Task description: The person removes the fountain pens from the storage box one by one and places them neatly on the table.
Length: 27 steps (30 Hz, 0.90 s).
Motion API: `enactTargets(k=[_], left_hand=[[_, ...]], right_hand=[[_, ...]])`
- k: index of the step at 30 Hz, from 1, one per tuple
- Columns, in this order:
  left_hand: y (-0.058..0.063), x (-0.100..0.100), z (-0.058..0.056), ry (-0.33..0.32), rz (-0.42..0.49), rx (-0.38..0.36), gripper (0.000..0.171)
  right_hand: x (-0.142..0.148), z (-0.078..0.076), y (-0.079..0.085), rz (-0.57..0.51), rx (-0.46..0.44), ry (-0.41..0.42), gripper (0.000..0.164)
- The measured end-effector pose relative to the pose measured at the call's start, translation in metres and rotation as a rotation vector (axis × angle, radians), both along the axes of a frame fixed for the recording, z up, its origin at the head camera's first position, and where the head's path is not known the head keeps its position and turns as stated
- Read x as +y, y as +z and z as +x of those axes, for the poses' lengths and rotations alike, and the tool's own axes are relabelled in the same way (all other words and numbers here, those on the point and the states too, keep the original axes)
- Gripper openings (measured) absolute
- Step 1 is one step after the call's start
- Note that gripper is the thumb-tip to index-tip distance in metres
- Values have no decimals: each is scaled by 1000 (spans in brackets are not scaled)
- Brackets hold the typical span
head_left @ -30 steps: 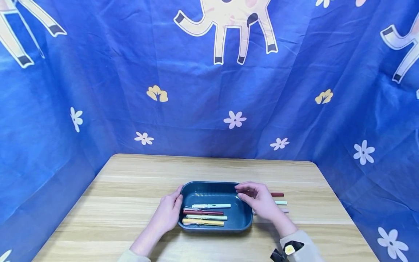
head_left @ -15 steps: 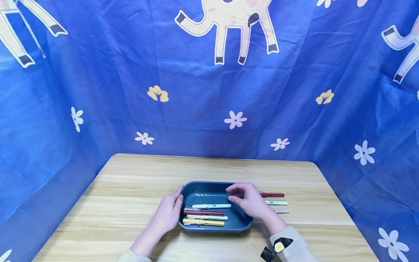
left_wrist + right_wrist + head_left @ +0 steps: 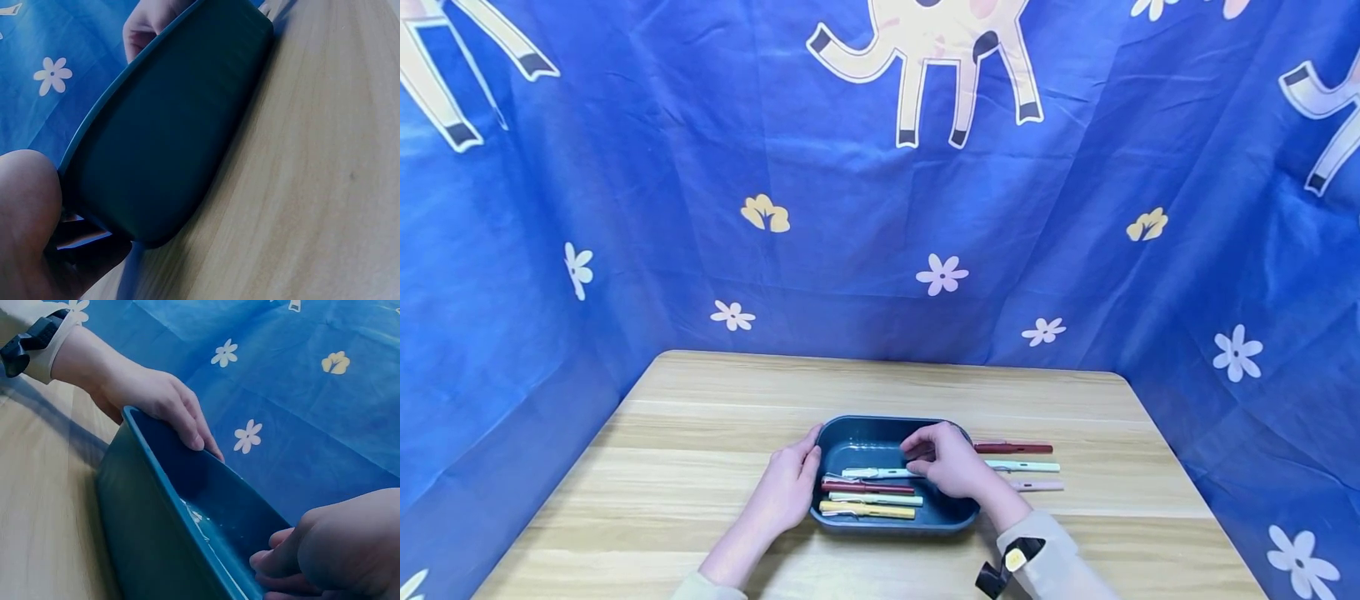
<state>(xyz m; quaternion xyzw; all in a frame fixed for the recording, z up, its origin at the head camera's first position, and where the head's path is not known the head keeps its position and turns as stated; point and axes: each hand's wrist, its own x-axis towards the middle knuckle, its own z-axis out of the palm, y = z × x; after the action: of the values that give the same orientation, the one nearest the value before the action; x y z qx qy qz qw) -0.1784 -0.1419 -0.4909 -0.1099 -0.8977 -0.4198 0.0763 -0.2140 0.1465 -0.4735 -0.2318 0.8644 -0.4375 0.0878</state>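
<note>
A dark teal rectangular box [image 3: 867, 431] stands on the table with several clipped, capped pens in it. From back to front lie a white pen [image 3: 872, 473], a dark red pen [image 3: 872, 488], a pale green pen [image 3: 876, 500] and a yellow pen [image 3: 868, 509]. My left hand [image 3: 786, 487] grips the box's left end, thumb at the rim and fingers round the back corner. Over the right half of the box, my right hand [image 3: 953, 462] has loosely bent fingers. Its thumb covers the white pen's right end; whether it touches is unclear. No held item shows in the right wrist view.
Right of the box, a second dark red pen [image 3: 1018, 448], a mint pen [image 3: 1026, 467] and a lilac pen [image 3: 1037, 485] lie on the wooden table [image 3: 737, 392], partly behind the right hand and box. A blue patterned curtain [image 3: 850, 308] surrounds the table's back and sides.
My right hand has moved left and slightly down, from the box's right rim to over the white pen. More of the pens on the table shows. My left hand stays on the box.
</note>
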Motion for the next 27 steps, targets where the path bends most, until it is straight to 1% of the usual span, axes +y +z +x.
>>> enactTargets(k=[2, 8, 14, 22, 24, 27], left_hand=[[0, 0, 0, 1, 1, -3, 45], [0, 1, 1, 0, 8, -7, 45], [0, 2, 1, -3, 14, -10, 45], [-1, 2, 1, -2, 11, -11, 46], [-1, 1, 1, -1, 9, -8, 45], [-1, 0, 1, 2, 4, -2, 45]], right_hand=[[-2, -1, -1, 34, 7, 7, 17], [-8, -3, -3, 165, 72, 26, 16], [-9, -4, -6, 228, 90, 36, 18], [-10, -10, -10, 279, 138, 83, 21], [-10, -10, -10, 278, 153, 87, 20], [-9, -11, -9, 247, 166, 79, 18]])
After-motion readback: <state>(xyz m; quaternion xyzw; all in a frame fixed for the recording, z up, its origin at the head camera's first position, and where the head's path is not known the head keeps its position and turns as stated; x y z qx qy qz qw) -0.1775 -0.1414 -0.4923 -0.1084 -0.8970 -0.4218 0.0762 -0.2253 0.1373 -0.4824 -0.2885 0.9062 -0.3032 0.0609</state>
